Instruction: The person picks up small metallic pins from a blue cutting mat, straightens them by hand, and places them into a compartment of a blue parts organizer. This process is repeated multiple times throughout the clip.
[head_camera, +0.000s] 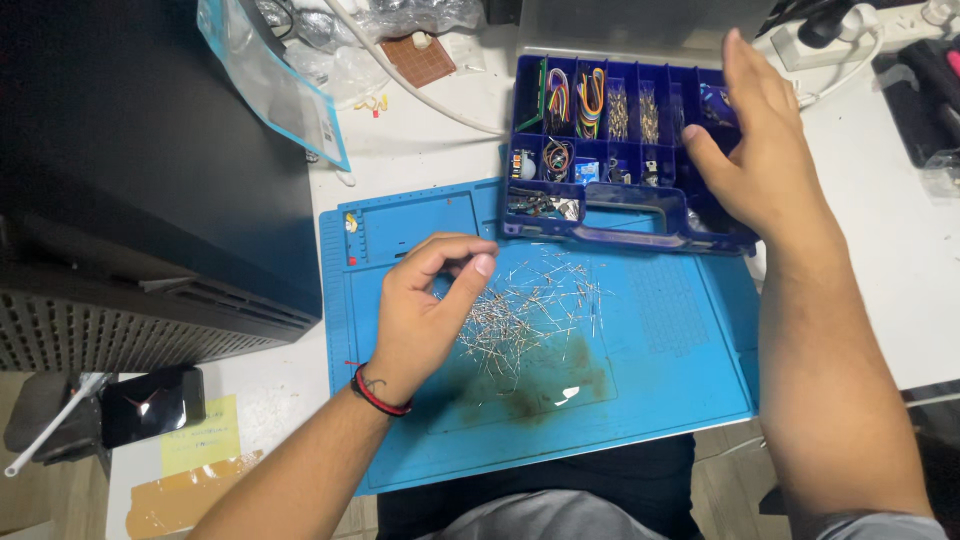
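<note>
While the left hand (425, 305) is pinching thin, springy component leads (525, 315) on the blue mat (660, 360), the right hand (765, 150) is lying flat and empty on the organizer box (620, 140) behind the mat; light, bendable, best gripped mid-wire

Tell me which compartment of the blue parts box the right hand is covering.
The far-right one in the back row of the blue parts box. The right hand lies over it; the compartments holding coloured wires further left stay uncovered.
</note>
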